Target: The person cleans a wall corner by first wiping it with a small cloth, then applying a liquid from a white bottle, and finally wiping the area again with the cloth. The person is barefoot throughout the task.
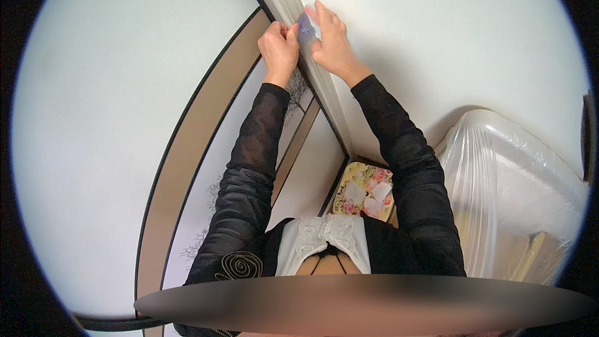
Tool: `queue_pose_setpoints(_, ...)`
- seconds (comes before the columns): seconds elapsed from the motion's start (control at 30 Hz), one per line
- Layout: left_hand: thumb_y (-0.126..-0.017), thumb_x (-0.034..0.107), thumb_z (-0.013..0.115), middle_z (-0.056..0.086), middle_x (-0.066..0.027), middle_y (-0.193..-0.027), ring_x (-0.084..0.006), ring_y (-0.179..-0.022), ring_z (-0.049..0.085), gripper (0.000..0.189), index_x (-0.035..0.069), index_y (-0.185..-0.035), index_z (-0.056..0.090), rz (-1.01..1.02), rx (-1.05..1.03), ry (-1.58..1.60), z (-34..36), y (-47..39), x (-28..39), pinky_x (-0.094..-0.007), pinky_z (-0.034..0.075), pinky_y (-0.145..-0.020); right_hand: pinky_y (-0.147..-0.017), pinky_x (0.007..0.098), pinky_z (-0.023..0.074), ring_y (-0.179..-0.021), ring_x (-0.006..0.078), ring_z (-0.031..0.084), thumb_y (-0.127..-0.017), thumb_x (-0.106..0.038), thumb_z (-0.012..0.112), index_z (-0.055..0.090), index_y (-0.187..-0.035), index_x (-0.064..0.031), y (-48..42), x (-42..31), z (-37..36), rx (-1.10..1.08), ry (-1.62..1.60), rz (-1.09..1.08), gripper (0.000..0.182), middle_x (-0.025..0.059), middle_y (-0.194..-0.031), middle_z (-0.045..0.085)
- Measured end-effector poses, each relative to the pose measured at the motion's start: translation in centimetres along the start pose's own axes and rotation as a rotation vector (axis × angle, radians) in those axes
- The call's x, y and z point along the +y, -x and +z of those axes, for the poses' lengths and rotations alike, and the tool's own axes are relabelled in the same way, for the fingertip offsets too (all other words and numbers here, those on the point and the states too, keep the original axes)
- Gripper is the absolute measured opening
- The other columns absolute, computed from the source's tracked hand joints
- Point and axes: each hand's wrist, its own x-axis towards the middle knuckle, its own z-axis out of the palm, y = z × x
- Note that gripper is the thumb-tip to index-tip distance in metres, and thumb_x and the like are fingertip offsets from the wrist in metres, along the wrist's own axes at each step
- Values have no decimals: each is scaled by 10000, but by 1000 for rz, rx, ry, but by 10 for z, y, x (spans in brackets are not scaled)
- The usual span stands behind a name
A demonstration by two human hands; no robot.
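Note:
Both my hands are raised at a pale door or window frame trim (327,89) that runs beside a white wall. Between them is a small translucent bluish-purple piece (305,28), perhaps film or a plastic hook; its exact kind is unclear. My left hand (279,49) is at the left of the trim, thumb and curled fingers pinched together near the piece's left edge; whether it grips the piece is not visible. My right hand (331,40) is just right of the piece, its fingers extended upward and partly blurred, with a pinkish spot by the fingertips.
At left stands a large white panel with a brown band (187,150) and black edging, with printed bare trees. Low in the corner is a floral-patterned padded seat or board (362,192) with pale pieces on it. A plastic-wrapped furniture piece (519,164) leans at the right wall.

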Motion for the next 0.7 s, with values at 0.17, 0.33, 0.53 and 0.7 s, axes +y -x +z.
queue_pose_setpoints(0.17,-822,188,722,632,-186,-655,-328,-602,627,251,-42,-773,634,-77,-64,93,-8,1,3,-410,485,-598,-844,391,470,-1009,330,605,-745,85,491,416,-1353,39,54,13,2,18,-26,214,614,199,-1156,617)
queue_pose_setpoints(0.33,-831,205,717,641,-181,-668,-299,-604,633,271,-53,-800,640,-6,-82,88,-6,15,3,-384,495,-592,-759,436,490,-861,349,622,-804,31,507,416,-1362,48,71,19,22,-52,4,288,566,209,-977,614)
queue_pose_setpoints(0.53,-826,241,727,635,-164,-634,-257,-556,621,317,-47,-748,620,12,-121,-10,2,22,-7,-358,491,-553,-769,445,491,-840,376,614,-788,-3,518,399,-1384,43,59,27,37,-75,67,275,610,227,-946,609)
queue_pose_setpoints(0.7,-824,216,718,635,-177,-628,-286,-549,628,302,-40,-708,608,16,-87,-37,10,22,-10,-369,492,-552,-735,434,498,-784,354,620,-774,-7,524,428,-1371,36,55,32,41,-96,21,252,606,199,-863,616)
